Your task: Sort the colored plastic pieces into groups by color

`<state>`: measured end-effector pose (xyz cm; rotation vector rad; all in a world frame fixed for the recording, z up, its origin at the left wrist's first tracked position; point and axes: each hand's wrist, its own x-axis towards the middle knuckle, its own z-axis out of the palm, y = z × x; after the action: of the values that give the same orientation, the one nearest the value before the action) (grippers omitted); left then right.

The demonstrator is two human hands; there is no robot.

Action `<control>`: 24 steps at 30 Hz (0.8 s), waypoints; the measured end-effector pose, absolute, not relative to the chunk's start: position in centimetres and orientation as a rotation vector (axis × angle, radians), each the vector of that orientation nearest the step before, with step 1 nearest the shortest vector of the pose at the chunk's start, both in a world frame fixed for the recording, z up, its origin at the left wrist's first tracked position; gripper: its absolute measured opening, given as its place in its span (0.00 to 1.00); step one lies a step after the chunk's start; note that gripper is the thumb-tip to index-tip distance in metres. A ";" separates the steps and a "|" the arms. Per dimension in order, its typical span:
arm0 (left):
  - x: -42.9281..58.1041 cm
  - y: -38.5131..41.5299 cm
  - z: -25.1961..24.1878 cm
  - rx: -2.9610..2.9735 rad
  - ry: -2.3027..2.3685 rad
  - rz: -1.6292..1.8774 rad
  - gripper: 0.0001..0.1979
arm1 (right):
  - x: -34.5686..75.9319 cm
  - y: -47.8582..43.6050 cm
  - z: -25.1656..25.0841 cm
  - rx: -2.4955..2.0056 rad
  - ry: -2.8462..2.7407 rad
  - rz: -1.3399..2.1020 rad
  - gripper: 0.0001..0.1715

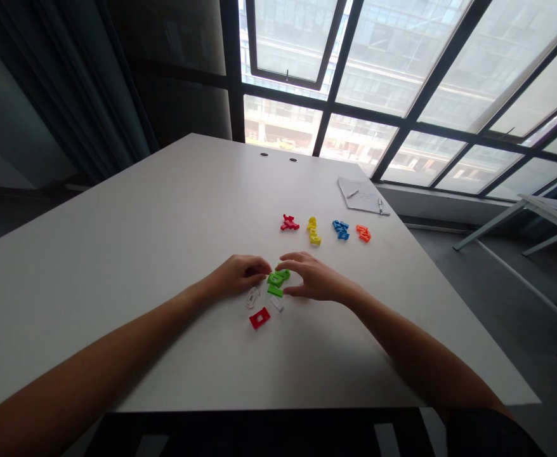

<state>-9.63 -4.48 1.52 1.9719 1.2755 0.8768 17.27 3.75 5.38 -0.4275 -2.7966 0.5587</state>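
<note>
My left hand (237, 276) rests curled on the white table, its fingertips at a cluster of green plastic pieces (276, 279). My right hand (314, 279) arches over the same cluster from the other side, with thumb and forefinger spread on either side of it. Another flat green piece (275, 291) lies just below. Nearer me are a clear plastic piece (252, 297), a small white piece (276, 303) and a red frame-shaped piece (259, 318). Whether either hand grips the green pieces is hard to tell.
Farther along the white table (117, 254) lie small heaps of red (289, 223), yellow (313, 231), blue (340, 230) and orange (363, 233) pieces. Papers (359, 195) and a pen (380, 207) lie near the far corner. Large windows stand behind; another table's legs (497, 222) stand right.
</note>
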 end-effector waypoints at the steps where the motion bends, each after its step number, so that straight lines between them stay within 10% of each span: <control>1: -9.6 -4.5 1.6 1.961 1.263 0.878 0.15 | 17.1 3.4 5.2 -0.413 -2.800 0.550 0.27; 24: -9.7 -4.5 1.3 1.873 1.328 0.952 0.17 | 16.5 4.0 4.5 -0.470 -2.822 0.410 0.10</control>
<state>-9.71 -4.47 1.31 1.8731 1.3275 0.9519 16.50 4.03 4.51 -0.4699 -2.8217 0.4100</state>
